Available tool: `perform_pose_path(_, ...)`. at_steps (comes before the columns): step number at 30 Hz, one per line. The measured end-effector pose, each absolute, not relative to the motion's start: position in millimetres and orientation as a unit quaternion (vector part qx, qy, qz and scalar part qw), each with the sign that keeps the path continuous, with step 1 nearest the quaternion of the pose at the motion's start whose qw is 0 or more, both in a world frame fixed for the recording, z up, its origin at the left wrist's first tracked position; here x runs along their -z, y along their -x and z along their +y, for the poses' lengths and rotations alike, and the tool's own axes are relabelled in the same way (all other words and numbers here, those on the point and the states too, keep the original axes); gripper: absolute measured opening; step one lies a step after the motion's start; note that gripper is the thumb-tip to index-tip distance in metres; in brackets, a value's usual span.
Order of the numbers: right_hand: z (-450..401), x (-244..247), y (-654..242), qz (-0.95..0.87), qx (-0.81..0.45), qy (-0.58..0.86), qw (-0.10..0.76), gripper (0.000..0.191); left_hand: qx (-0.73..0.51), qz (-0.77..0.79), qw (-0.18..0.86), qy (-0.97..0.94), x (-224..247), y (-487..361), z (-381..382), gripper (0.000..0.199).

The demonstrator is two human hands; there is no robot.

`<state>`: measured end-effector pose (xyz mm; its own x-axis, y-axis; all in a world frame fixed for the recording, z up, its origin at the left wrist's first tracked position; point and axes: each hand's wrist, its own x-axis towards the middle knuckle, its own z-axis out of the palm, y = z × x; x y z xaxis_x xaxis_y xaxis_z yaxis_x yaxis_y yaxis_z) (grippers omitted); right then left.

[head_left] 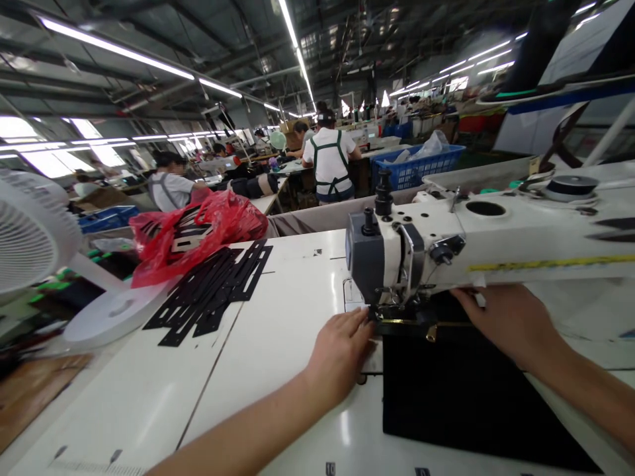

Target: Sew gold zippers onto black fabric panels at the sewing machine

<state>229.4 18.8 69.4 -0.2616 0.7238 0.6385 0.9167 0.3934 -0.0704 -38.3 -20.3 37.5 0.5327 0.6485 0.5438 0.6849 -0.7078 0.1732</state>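
Note:
A black fabric piece (461, 396) lies under the head of a white sewing machine (526, 241) and hangs toward me over the table. Along its upper edge runs a gold-toothed zipper (397, 321) with a gold zipper pull (431, 332). My left hand (340, 354) is at the left end of the zipper, its fingers together and closed on the fabric's edge. Beneath the machine's arm, my right hand (516, 324) grips the fabric behind the zipper, thumb toward the needle area. The machine hides some of its fingertips.
Black slotted strips (213, 284) are piled left on the white table (278, 297), beside a red plastic bag (218, 221) holding more pieces. A white fan (114, 304) stands far left. Behind are a blue basket (421, 165) and several people at other tables.

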Motion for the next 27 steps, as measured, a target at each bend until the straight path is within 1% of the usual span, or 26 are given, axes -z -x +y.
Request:
perform_pose_path(2, -5, -64, -220, -0.815, 0.149, 0.48, 0.29, 0.029, 0.273, -0.37, 0.062, 0.886, -31, 39, -11, 0.017)
perform_pose_path(5, -24, -51, -191, -0.861, 0.144, 0.396, 0.283, 0.028, 0.259, -0.357, 0.077, 0.894, -26, 34, -9, 0.018)
perform_pose_path(7, -24, -41, -175, -0.871, 0.144, 0.377, 0.28, 0.028, 0.256, -0.354, 0.088, 0.895, -26, 31, -12, 0.019)
perform_pose_path(11, -11, -30, -164, -0.878, 0.139, 0.375, 0.264, 0.03, 0.262, -0.353, 0.102, 0.893, -28, 28, -13, 0.019)
perform_pose_path(16, -9, -27, -166, -0.883, 0.123, 0.384, 0.238, 0.032, 0.269, -0.338, 0.103, 0.896, -30, 26, -9, 0.021)
perform_pose_path(22, -12, -28, -164, -0.882, 0.11, 0.397, 0.23, 0.032, 0.266, -0.328, 0.102, 0.901, -31, 25, -10, 0.022)
perform_pose_path(27, -10, -29, -164, -0.88, 0.096, 0.397, 0.241, 0.033, 0.263, -0.328, 0.098, 0.902, -28, 25, -7, 0.018)
